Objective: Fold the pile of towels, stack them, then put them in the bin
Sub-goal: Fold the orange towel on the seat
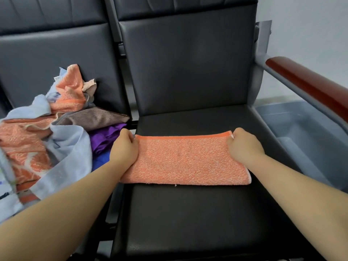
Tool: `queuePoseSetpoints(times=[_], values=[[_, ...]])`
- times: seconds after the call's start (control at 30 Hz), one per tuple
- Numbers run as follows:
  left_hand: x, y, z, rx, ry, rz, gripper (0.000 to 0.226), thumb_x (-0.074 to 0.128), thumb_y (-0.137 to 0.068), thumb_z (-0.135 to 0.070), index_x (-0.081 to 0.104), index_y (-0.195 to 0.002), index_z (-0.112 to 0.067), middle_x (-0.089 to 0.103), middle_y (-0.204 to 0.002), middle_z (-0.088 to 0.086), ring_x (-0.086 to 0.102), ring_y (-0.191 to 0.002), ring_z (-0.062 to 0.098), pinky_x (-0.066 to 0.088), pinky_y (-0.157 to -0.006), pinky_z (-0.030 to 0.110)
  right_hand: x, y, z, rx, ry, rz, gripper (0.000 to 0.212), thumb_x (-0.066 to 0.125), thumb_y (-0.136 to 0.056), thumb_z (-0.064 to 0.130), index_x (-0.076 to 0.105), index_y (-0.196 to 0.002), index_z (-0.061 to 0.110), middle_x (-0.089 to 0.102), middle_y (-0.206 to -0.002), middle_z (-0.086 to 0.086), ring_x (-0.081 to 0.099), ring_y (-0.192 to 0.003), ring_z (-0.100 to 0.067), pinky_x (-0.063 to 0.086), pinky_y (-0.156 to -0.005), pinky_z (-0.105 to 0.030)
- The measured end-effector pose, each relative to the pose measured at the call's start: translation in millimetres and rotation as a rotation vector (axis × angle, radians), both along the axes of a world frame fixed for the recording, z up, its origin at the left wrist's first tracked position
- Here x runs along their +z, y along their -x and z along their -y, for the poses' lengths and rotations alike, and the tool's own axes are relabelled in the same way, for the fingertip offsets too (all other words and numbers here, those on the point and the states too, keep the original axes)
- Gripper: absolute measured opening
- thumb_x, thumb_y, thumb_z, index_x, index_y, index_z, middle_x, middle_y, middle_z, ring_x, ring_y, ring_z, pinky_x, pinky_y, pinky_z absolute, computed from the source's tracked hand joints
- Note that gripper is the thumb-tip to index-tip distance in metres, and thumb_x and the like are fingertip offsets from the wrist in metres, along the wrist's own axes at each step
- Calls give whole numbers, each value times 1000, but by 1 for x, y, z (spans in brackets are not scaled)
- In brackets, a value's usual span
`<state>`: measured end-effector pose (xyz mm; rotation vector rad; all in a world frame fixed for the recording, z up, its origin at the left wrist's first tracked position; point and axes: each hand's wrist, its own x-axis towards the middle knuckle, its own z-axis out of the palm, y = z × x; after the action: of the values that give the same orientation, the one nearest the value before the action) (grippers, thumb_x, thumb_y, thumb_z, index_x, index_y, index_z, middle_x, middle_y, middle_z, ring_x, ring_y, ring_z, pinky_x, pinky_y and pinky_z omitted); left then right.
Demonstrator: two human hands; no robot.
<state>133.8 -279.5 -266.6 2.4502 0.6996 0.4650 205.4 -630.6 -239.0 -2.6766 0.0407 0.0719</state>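
Orange towel [185, 161] lies flat on the black chair seat [188, 213], long axis left-right, a hand at each short end — left hand [125, 147] and right hand [243, 146] each curled, pinching a far corner. Next fold likely end to end. Unfolded pile [47, 132] on the left seat; grey bin [308, 132] right, half hidden behind the armrest [308, 81].

Two hands [125, 147] [243, 146], one folded towel [185, 161], one bin [308, 127]

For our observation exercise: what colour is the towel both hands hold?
Orange, white-flecked towel; best in head view.
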Motion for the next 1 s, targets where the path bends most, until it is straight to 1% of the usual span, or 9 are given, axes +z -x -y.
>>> queuePoseSetpoints(times=[0.17, 0.3, 0.37, 0.5, 0.53, 0.63, 0.77, 0.87, 1.0], values=[[11, 9, 0, 15, 153, -67, 22, 63, -93, -29, 53, -107, -16, 61, -94, -2, 55, -84, 15, 40, -75, 33, 2, 10, 1, -12, -71, -3, 19, 48, -106, 34, 48, -110, 16, 62, -89, -5, 64, -72, -22, 44, -53, -33], [31, 24, -7, 22, 408, -171, 32, 66, -82, -32, 52, -104, -13, 57, -91, 8, 53, -77, 22, 42, -64, 34, 9, 22, 1, -9, -151, -30, 33, 60, -101, 34, 37, -119, 19, 62, -91, -5, 65, -73, -21, 46, -53, -34], [39, 34, -8, -40, 482, -223, 30, 65, -75, -29, 52, -96, -12, 53, -87, 9, 51, -76, 24, 44, -64, 36, 9, 26, 3, 21, -157, -26, 37, 61, -100, 33, 35, -122, 19, 63, -91, -6, 65, -73, -21, 48, -53, -36], [47, 51, -5, -199, 600, -372, 18, 66, -77, -20, 63, -94, -15, 59, -91, 5, 58, -89, 21, 51, -83, 39, 7, 29, 5, 126, -57, -40, 36, 53, -103, 30, 50, -136, 16, 57, -122, -7, 60, -85, -18, 46, -61, -31], [48, 53, -4, -222, 626, -369, 10, 66, -84, -14, 64, -93, -16, 61, -91, 3, 60, -88, 19, 52, -81, 35, 7, 30, 5, 142, -38, -43, 34, 51, -104, 29, 54, -136, 16, 54, -129, -7, 59, -86, -17, 47, -64, -31], [49, 60, -4, -253, 685, -316, 17, 61, -92, 2, 65, -93, -15, 66, -91, 1, 62, -85, 16, 48, -72, 31, 7, 34, 5, 164, -22, -51, 31, 49, -106, 27, 60, -133, 17, 49, -135, -6, 61, -84, -16, 50, -68, -31], [47, 66, -4, -280, 746, -232, 25, 58, -93, 7, 69, -108, -9, 68, -110, 12, 65, -98, 25, 51, -80, 34, 5, 35, 6, 184, -15, -65, 39, 49, -106, 28, 55, -143, 16, 44, -143, -7, 64, -84, -18, 52, -69, -31], [47, 68, -4, -286, 819, -157, 26, 52, -96, 10, 68, -107, -8, 63, -117, 18, 62, -100, 29, 50, -82, 36, 5, 36, 6, 186, -27, -72, 40, 49, -106, 27, 54, -144, 16, 42, -145, -6, 65, -84, -18, 56, -73, -32], [48, 70, -6, -304, 674, -174, 25, 52, -99, 1, 70, -108, -16, 62, -117, 9, 60, -97, 23, 50, -79, 33, 5, 38, 6, 182, -20, -70, 40, 50, -106, 25, 54, -144, 16, 42, -145, -7, 64, -87, -18, 59, -79, -36]])
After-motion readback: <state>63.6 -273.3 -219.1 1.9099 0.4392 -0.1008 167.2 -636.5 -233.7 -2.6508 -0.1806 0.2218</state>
